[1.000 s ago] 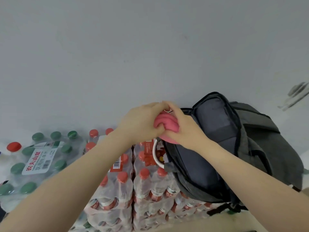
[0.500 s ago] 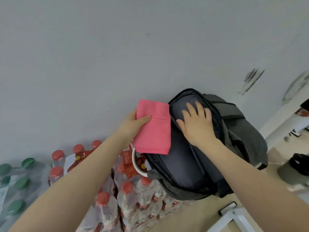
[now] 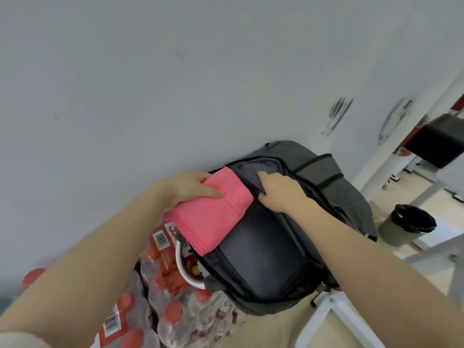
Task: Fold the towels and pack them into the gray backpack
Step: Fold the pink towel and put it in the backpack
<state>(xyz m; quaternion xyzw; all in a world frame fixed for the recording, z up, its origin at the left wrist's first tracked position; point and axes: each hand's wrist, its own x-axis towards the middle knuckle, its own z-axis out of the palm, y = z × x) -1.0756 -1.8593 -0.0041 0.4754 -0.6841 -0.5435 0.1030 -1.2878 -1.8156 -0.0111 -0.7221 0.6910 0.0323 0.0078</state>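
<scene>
Gripping the folded pink towel (image 3: 213, 212) in the left hand (image 3: 190, 188), thumb across its top, holding it over the gray backpack's (image 3: 263, 249) open flap; pinching the flap's upper edge with the right hand (image 3: 281, 193), fingers curled, beside shrink-wrapped red-capped bottles (image 3: 160, 305)

- Towel (image 3: 213, 212): solid pink.
- Backpack (image 3: 266, 249): gray shell, darker slate front panel, black zip trim.
- Bottles (image 3: 173, 320): clear plastic, red caps, red-and-white barcoded labels.
- Wall (image 3: 175, 84): pale gray, dark scuffs.
- Bin (image 3: 406, 227): gray, black liner.
</scene>
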